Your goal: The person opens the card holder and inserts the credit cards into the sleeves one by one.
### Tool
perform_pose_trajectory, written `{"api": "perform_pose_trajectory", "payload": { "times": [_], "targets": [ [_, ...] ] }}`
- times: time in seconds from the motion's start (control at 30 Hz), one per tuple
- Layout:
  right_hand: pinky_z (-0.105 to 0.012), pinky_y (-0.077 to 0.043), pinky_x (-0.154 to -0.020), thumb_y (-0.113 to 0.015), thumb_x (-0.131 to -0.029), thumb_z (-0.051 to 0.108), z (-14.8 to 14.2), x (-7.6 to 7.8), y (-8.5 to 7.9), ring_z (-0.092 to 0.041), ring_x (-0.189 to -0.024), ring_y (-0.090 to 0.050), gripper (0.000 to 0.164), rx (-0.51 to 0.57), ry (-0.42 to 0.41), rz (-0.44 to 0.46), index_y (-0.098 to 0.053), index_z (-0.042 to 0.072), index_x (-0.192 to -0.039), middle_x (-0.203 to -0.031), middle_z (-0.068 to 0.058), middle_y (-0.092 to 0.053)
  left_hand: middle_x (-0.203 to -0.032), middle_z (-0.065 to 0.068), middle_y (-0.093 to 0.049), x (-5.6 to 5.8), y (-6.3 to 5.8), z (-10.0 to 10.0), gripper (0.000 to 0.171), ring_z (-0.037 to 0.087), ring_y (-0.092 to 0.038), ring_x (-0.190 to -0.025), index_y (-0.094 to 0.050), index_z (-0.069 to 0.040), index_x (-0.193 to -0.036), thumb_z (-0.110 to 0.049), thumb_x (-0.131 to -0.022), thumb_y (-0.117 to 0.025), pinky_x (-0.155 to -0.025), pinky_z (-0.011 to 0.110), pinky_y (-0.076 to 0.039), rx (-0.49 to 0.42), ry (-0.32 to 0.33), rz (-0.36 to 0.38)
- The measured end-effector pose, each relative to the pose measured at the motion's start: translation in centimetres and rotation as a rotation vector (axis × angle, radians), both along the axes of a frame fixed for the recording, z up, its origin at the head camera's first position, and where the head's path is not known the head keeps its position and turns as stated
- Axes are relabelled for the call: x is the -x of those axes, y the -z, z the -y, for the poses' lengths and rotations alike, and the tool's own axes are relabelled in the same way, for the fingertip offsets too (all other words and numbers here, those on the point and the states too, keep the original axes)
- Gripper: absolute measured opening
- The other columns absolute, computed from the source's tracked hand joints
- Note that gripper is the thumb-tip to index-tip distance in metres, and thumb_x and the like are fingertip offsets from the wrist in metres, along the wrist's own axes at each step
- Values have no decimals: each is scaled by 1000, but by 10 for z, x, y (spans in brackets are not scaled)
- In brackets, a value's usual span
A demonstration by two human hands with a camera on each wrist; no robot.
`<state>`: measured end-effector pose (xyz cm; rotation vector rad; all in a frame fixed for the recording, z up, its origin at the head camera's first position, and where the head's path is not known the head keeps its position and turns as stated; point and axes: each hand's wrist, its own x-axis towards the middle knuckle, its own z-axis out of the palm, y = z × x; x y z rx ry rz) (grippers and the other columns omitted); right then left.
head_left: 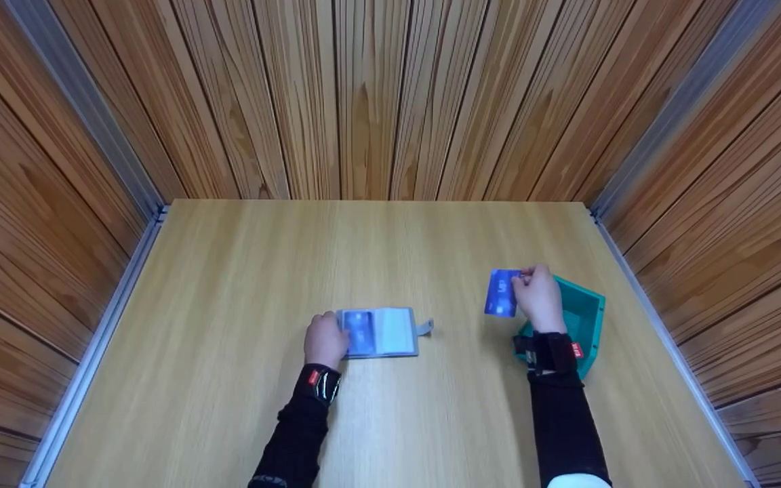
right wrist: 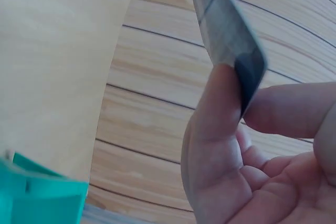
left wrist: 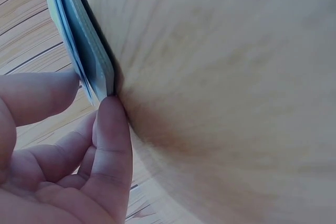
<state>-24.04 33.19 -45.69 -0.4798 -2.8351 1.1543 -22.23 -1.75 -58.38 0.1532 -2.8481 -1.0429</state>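
An open light-blue card holder (head_left: 396,332) lies on the table, a blue card showing in its left sleeve and a strap with a snap sticking out to the right. My left hand (head_left: 325,341) holds its left edge; in the left wrist view, thumb and finger pinch the corner of the card holder (left wrist: 100,61) and its sleeves. Over to the right, a blue card (head_left: 500,293) is pinched between thumb and fingers of my right hand (head_left: 539,298), raised above the table. The right wrist view shows that card (right wrist: 223,24) from its greyish back.
A teal bin (head_left: 587,318) stands under and beside my right wrist, partly hidden by it. Wood-plank walls (head_left: 370,102) with grey metal rails enclose the wooden table (head_left: 241,271) at the back and both sides.
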Motion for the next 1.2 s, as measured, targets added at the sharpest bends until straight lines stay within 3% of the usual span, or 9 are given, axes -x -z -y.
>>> {"api": "perform_pose_trajectory", "payload": {
  "times": [0.3,0.47,0.73,1.2],
  "targets": [
    [-44,-48,-80,-51,-100,11,24,2,9,-36,-96,-60,29,18,-51,-82,-51,-9,-121,-107,-26,-61,-84,21,-61,0,1,0,20,40,-63,-82,-64,7,-89,-7,-80,-76,-72,51,-49,-8,-2,10],
    [-45,-49,-81,-54,-98,10,41,4,14,-36,-97,-60,28,35,-79,-104,-53,-8,-119,-107,-25,-61,-83,20,-61,0,1,0,20,40,-63,-82,-64,6,-87,-7,-79,-76,-72,51,-49,1,2,-5],
    [-34,-50,-69,-58,-95,7,66,6,17,-31,-84,-62,22,113,-106,-137,-56,-7,-113,-97,-19,-63,-82,20,-61,0,2,0,18,40,-62,-82,-64,5,-85,-7,-79,-76,-72,51,-49,2,1,-13],
    [-40,-54,-78,-58,-98,8,97,5,26,-31,-92,-62,21,222,-112,-94,-54,-4,-115,-101,-18,-61,-82,20,-61,-1,2,1,19,40,-62,-82,-64,5,-85,-7,-79,-77,-72,51,-49,4,9,-30]
  ]
}}
